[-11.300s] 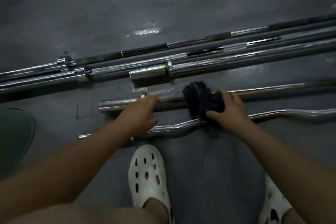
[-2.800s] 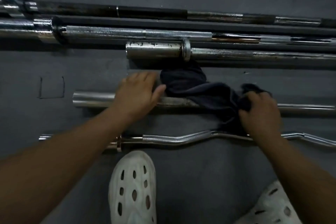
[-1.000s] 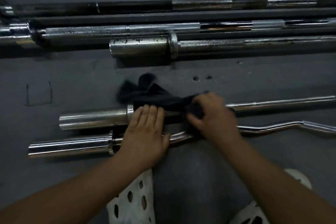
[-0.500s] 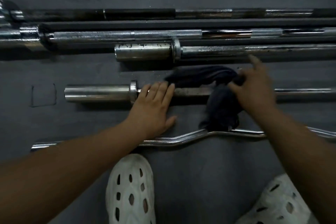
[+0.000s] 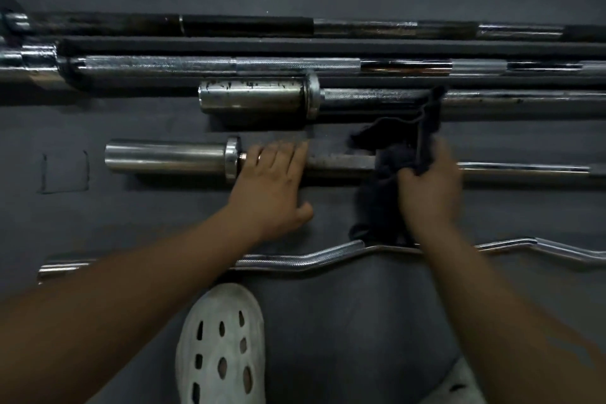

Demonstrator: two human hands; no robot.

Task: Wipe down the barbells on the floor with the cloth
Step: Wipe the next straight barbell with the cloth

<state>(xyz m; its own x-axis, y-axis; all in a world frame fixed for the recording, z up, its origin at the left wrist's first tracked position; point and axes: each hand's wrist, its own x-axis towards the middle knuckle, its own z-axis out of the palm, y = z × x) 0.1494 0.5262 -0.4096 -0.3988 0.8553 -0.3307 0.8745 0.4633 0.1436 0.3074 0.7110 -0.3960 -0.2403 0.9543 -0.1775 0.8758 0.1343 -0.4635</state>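
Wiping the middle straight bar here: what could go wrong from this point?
1. The barbell is round and only the flat left hand steadies it; a hard stroke might roll it toward the curl bar and the white clog.
2. The cloth gripped by the right hand hangs loose, its far end over the next barbell; it may snag there or skip part of the shaft.

Left hand (image 5: 272, 187): bare forearm extended, palm down, fingers straight and together, thumb splayed, resting on straight chrome steel barbell (image 5: 164, 159). Right hand (image 5: 429, 188): bare forearm extended, fingers curled, motion-blurred, gripping dark crumpled fabric cloth (image 5: 388, 170).
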